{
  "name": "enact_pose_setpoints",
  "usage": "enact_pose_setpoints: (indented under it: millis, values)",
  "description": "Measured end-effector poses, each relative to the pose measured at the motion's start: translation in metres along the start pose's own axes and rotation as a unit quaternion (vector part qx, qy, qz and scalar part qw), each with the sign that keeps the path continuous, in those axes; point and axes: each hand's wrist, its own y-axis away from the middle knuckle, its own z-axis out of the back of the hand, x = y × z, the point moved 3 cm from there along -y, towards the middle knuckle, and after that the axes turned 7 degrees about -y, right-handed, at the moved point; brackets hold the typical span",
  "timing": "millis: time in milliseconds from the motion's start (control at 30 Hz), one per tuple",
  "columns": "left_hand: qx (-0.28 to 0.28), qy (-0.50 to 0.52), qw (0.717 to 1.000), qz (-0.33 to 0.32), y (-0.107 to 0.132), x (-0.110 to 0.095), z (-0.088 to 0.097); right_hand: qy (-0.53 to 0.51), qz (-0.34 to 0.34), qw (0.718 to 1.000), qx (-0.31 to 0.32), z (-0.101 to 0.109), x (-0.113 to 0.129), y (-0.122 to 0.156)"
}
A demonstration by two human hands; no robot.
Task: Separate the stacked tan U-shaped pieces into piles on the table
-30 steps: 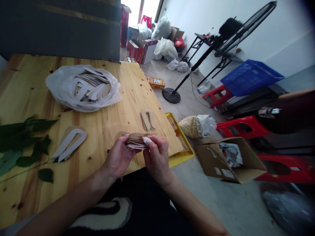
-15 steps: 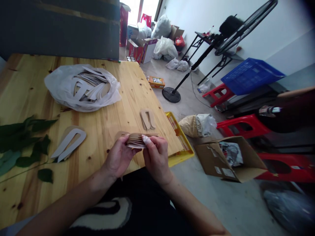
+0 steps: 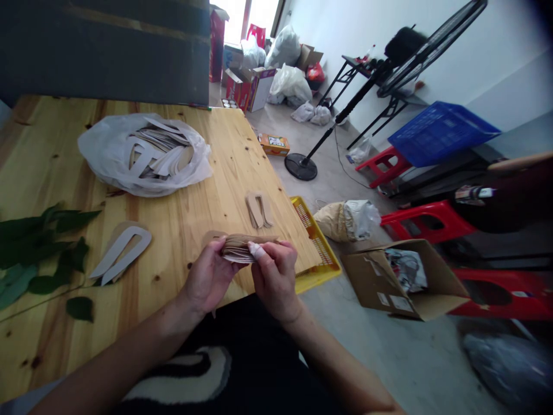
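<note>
A stack of brown-and-white card strips is gripped between my hands, just above the table's near edge. My left hand is closed on the stack's left end, thumb on top. My right hand pinches the right end; white wrapping covers one of its digits. Beyond the stack lies a small pile of U-shaped brown card pieces. To the left rests a pile of looped white card pieces. Another brown card piece shows partly behind my left fingers.
A white plastic bag full of card pieces sits on the wooden table, with leafy green stems at left. A yellow crate stands beside the table's right edge. On the floor are a cardboard box and fan.
My right fingers have shifted slightly at the stack's right end. The stack has tilted a little, its front edge slightly more spread. Everything else stays in place.
</note>
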Motion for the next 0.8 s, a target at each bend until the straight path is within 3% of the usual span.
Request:
enact_pose_setpoints:
  millis: [200, 333, 433, 500, 567, 633, 733, 800]
  values:
    - [0.01, 0.002, 1.0, 0.001, 0.0, 0.0, -0.002, 0.023, 0.004, 1.0, -0.002, 0.003, 0.002, 0.0]
    - [0.011, -0.043, 0.999, -0.003, 0.001, -0.001, 0.0, 0.028, -0.032, 0.998, 0.037, 0.009, -0.001, -0.002]
    - [0.043, -0.146, 0.988, 0.02, 0.007, -0.003, 0.003, -0.05, -0.077, 0.991, 0.094, 0.016, -0.008, -0.003]
    - [0.071, -0.238, 0.968, 0.036, 0.012, -0.005, 0.006, -0.149, -0.146, 0.969, 0.134, 0.021, -0.016, -0.001]
    - [0.09, -0.319, 0.942, 0.052, 0.016, -0.006, 0.008, -0.257, -0.242, 0.917, 0.187, 0.024, -0.023, 0.004]
    - [0.096, -0.371, 0.921, 0.074, 0.017, -0.007, 0.008, -0.357, -0.333, 0.838, 0.242, 0.025, -0.027, 0.01]
    - [0.087, -0.36, 0.921, 0.123, 0.016, -0.006, 0.007, -0.48, -0.44, 0.713, 0.26, 0.023, -0.03, 0.016]
    - [0.111, -0.314, 0.93, 0.156, 0.013, -0.004, 0.003, -0.524, -0.499, 0.648, 0.239, 0.02, -0.032, 0.018]
